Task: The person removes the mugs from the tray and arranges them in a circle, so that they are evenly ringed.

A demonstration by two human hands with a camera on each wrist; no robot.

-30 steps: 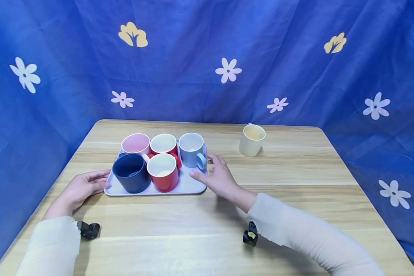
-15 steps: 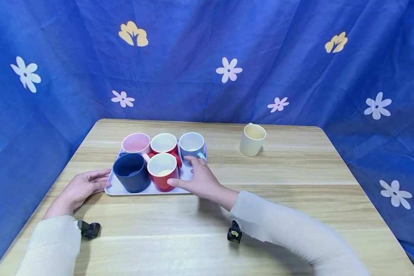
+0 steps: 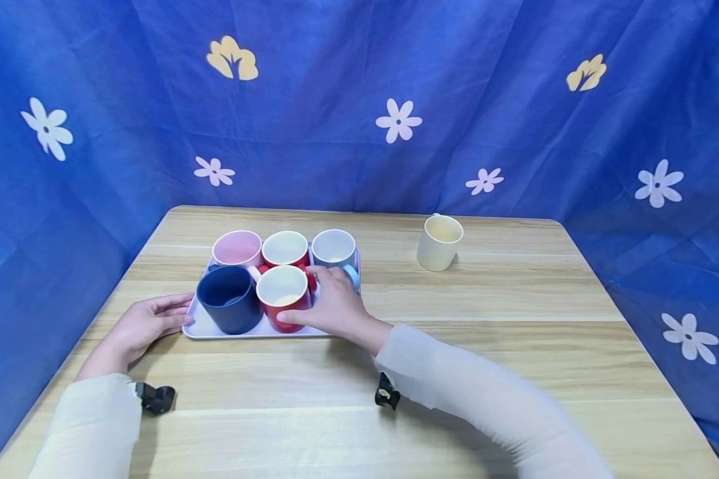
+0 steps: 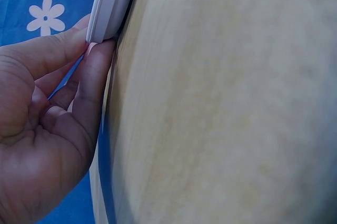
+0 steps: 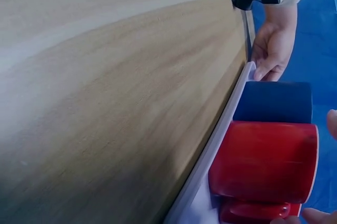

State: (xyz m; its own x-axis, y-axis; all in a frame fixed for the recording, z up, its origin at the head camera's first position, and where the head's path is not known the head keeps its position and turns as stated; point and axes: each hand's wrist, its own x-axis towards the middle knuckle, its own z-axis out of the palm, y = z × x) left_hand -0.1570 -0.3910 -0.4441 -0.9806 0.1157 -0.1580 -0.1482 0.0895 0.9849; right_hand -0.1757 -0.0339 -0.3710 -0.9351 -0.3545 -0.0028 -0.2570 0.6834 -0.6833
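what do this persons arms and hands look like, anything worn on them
The left sleeve and right sleeve are long, plain and off-white, reaching to the wrists. A small black device is worn at each wrist: the left device and the right device, which bears a small pale mark. The left grip and right grip are bare and ungloved.

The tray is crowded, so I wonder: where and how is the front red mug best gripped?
Probably hold the front red mug round its body, coming from the right. It stands upright with straight sides; the navy mug crowds its left, while no mug stands directly to its right. Its handle lies on that side too.
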